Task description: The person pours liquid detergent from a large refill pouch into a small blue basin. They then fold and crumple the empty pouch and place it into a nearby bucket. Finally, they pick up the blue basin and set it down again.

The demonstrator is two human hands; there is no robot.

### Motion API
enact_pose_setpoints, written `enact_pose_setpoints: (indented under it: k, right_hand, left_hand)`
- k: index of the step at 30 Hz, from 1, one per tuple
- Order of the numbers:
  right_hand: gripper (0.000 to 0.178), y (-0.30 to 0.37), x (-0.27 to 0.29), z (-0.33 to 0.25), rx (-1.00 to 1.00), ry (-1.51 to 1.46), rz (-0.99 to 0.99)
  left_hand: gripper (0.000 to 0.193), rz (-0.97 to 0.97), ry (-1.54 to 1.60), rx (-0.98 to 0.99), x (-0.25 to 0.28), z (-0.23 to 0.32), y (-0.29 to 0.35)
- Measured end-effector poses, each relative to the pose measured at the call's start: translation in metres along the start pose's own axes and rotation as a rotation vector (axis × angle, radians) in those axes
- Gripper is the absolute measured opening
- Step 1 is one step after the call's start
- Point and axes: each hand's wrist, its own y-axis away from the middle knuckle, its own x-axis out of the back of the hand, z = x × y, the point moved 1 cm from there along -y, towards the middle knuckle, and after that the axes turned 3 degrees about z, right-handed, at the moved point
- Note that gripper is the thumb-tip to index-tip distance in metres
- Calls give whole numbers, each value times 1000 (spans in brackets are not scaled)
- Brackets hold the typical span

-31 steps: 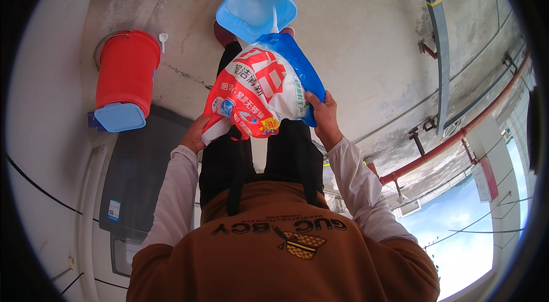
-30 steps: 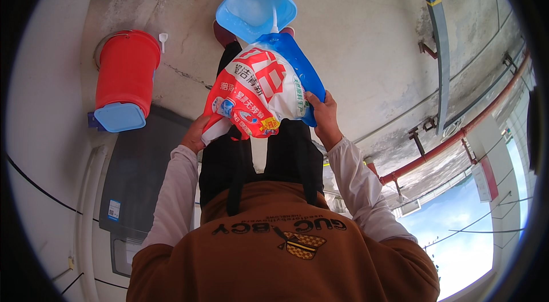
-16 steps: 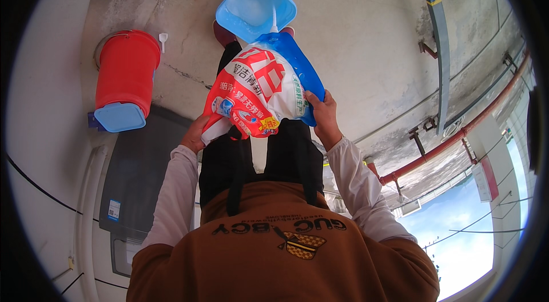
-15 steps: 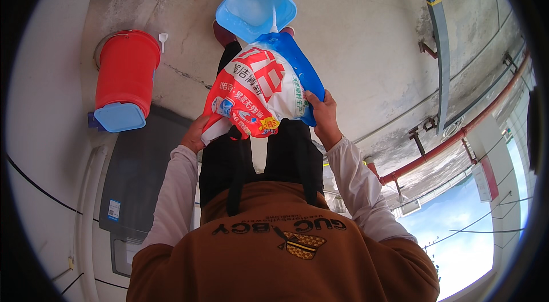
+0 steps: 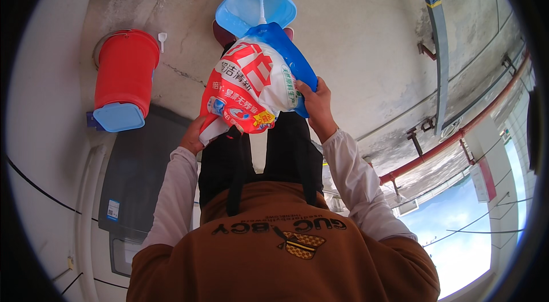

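Between my hands is a large plastic bag of washing powder [image 5: 246, 84], red and white with a blue side, tilted away from me. My left hand [image 5: 195, 135] is closed on its near left corner. At the right side, my right hand [image 5: 318, 104] grips the blue edge, thumb on top. From the bag's far end a white stream of powder [image 5: 262, 11] runs down into a light blue plastic tub [image 5: 227, 13] on the floor. The bag's mouth is hidden from view.
A red bucket [image 5: 127, 67] stands to the left, with a light blue lid [image 5: 119, 117] at its near end. Beside it lies a white scoop [image 5: 162, 40]. A dark grey appliance [image 5: 143, 159] is at lower left. On the right run a grey beam [image 5: 439, 44] and a red pipe [image 5: 446, 150].
Both hands and the bag have shifted slightly, the bag's far end moving left and a little toward me. The powder stream now falls nearer the tub's middle.
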Motion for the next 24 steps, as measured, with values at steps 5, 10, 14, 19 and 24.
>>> enact_pose_setpoints:
  k: [5,10,14,19,24]
  right_hand:
    - [20,-2,-2,-7,24,46,-21]
    - [21,-2,-5,-16,11,71,-35]
    - [21,-5,-4,-17,31,92,-52]
    - [20,-5,-9,-26,20,175,-39]
    - [22,-12,-10,-24,38,205,-52]
  left_hand:
    - [34,47,32,5,-3,-6,0]
    - [36,37,54,12,-3,-9,-2]
    - [32,80,117,1,-10,-9,0]
    - [31,18,150,19,-9,-11,2]
    - [30,42,190,17,-12,-16,2]
